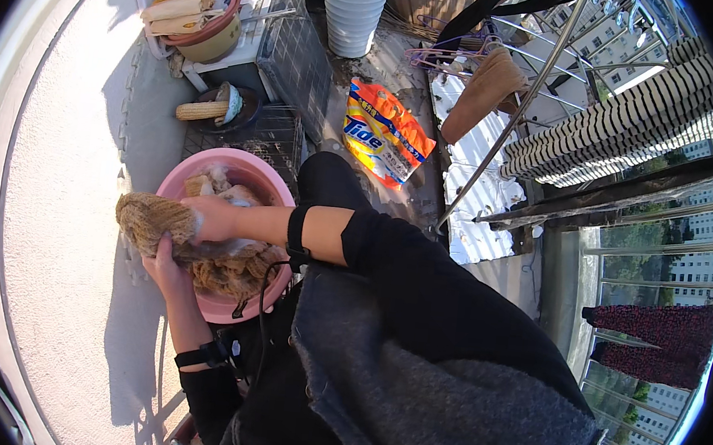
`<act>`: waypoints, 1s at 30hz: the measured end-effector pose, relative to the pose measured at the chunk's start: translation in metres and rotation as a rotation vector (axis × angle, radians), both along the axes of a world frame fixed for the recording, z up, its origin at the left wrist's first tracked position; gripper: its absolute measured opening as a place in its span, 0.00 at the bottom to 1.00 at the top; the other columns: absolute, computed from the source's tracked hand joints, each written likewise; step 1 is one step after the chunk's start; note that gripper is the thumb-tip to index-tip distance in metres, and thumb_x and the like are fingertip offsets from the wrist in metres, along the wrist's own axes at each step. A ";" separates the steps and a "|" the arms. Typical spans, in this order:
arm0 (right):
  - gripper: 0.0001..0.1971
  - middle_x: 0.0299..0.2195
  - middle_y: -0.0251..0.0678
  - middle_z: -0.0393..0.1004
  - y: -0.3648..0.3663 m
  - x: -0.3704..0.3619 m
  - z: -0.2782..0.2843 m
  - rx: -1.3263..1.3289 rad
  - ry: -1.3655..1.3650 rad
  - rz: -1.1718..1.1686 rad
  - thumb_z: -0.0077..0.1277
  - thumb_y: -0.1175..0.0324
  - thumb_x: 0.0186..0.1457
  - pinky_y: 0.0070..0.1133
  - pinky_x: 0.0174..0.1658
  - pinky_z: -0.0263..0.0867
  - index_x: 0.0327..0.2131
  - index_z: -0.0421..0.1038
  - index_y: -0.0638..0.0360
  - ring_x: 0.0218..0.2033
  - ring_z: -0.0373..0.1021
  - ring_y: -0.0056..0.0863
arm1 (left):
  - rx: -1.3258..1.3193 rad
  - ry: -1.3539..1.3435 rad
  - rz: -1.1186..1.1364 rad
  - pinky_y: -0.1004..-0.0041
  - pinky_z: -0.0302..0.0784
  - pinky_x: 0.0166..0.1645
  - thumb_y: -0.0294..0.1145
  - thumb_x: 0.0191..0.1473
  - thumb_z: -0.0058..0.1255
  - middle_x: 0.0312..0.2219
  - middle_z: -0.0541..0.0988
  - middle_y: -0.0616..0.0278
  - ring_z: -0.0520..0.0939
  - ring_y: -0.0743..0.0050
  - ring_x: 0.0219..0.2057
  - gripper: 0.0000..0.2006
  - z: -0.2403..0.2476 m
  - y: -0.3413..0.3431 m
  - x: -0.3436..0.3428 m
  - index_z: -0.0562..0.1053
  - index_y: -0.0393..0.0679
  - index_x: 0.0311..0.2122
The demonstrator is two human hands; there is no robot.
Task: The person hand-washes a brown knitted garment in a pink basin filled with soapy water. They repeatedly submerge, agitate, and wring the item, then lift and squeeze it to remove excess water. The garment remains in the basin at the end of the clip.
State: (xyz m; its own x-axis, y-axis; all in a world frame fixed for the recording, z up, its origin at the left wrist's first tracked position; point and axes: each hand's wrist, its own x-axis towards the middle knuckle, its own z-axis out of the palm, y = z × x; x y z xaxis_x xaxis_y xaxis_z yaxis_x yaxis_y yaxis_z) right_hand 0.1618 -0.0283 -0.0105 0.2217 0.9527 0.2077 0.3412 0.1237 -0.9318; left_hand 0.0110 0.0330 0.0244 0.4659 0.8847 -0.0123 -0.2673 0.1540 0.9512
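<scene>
A bunch of brown fuzzy fabric [148, 221], perhaps part of a garment, is held up over the left rim of a pink basin [274, 293]. From below, my left hand [170, 271] grips it, thumb pressed against the pile. My right hand [213, 219] closes on the same fabric from the right, its fingertips hidden in it. White suds cling where the hands meet. More of the brown fabric [236, 271] lies crumpled in the basin under my hands, with a paler, sudsy clump [221, 185] at the far side.
Beyond the basin stand a dark wire rack [279, 134] and a bowl with a corn cob [201, 111]. An orange detergent bag [389, 135] lies on the floor, near a white ribbed pot [355, 16]. Right, a metal pole [517, 118] and a striped garment [616, 114] hang close. A pale wall [59, 194] flanks the left.
</scene>
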 end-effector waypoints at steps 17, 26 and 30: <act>0.30 0.38 0.45 0.77 -0.010 -0.001 0.027 0.184 0.218 -0.115 0.66 0.68 0.30 0.27 0.46 0.68 0.44 0.71 0.62 0.40 0.74 0.41 | 0.009 0.301 -0.224 0.68 0.68 0.53 0.18 0.40 0.55 0.47 0.72 0.58 0.74 0.65 0.46 0.28 -0.023 -0.013 -0.004 0.66 0.34 0.52; 0.45 0.53 0.50 0.66 -0.023 0.013 0.038 0.076 -0.043 0.037 0.67 0.62 0.30 0.30 0.54 0.62 0.56 0.59 0.59 0.53 0.65 0.42 | -0.164 -0.039 -0.018 0.63 0.76 0.50 0.11 0.37 0.47 0.46 0.73 0.52 0.76 0.57 0.46 0.31 -0.021 -0.011 -0.002 0.64 0.34 0.52; 0.51 0.52 0.49 0.68 -0.031 0.027 0.025 -0.046 -0.237 0.214 0.67 0.60 0.30 0.30 0.54 0.61 0.61 0.53 0.55 0.53 0.65 0.43 | -0.234 -0.101 0.024 0.63 0.77 0.47 0.10 0.33 0.45 0.42 0.74 0.52 0.78 0.56 0.43 0.30 -0.012 -0.007 -0.006 0.65 0.33 0.50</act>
